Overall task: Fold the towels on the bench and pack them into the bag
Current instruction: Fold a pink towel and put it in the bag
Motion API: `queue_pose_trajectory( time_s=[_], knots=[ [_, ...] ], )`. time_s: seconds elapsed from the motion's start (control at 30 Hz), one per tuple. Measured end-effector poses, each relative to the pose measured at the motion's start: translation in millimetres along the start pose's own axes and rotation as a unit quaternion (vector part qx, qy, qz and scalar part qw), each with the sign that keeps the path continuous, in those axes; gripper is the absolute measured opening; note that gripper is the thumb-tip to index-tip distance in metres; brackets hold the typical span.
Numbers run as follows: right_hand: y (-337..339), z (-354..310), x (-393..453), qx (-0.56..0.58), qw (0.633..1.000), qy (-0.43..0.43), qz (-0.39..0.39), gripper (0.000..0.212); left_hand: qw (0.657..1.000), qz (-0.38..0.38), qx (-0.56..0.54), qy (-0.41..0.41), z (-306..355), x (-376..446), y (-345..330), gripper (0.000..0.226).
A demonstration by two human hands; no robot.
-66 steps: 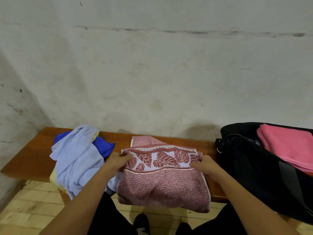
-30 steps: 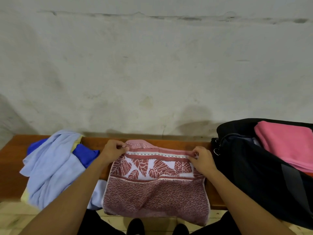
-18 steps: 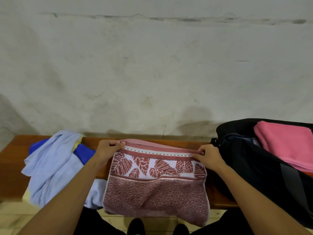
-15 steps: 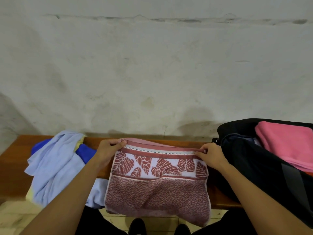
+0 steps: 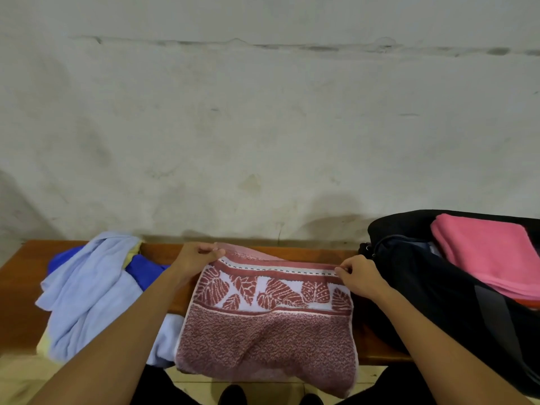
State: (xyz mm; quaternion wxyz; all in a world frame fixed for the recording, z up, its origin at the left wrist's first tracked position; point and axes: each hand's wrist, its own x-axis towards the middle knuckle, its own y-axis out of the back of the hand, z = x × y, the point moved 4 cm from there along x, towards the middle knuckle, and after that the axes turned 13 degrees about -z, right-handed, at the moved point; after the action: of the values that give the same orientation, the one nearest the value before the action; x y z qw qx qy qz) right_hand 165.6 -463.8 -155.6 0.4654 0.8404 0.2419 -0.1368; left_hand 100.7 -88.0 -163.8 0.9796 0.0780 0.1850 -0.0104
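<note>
Red leaf-patterned towel (image 5: 267,325) draped over front edge of wooden surface (image 5: 17,290), just left of black bag (image 5: 444,293). Left hand (image 5: 195,258) pinching its far left corner, right hand (image 5: 358,276) pinching far right corner. Pink towel (image 5: 491,255) inside bag. Light blue towel (image 5: 84,290) heaped farther left of bag.

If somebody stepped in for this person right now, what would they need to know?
Left hand pinches the far left corner of the red leaf-patterned towel; right hand pinches its far right corner.
That towel lies across the bench, its near part hanging over the front edge.
Done: a folded pink towel lies in the open black bag on the right.
Left: finish folding the red towel and pack it, then the crumpled light blue towel and dark blue cloth piled on the left.
</note>
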Motion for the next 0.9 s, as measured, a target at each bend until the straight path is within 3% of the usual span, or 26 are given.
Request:
queue_pose_trajectory(
  time_s=[0.23, 0.37, 0.73, 0.9],
  knots=[
    [0, 3, 5, -0.009, 0.999, -0.020, -0.029, 0.030, 1.000, -0.013, 0.021, 0.000, 6, 19, -9, 0.014],
    [0, 7, 7, -0.011, 0.999, -0.032, -0.031, 0.031, 0.999, 0.033, 0.024, 0.003, 1, 25, -3, 0.018],
    [1, 6, 6, -0.017, 0.998, -0.056, -0.010, 0.024, 0.993, 0.094, -0.068, -0.002, -3, 30, 5, 0.014],
    [10, 0, 3, 0.027, 0.998, -0.021, 0.045, 0.018, 0.993, 0.088, -0.075, -0.028, -3, 22, 18, 0.021]
  ],
)
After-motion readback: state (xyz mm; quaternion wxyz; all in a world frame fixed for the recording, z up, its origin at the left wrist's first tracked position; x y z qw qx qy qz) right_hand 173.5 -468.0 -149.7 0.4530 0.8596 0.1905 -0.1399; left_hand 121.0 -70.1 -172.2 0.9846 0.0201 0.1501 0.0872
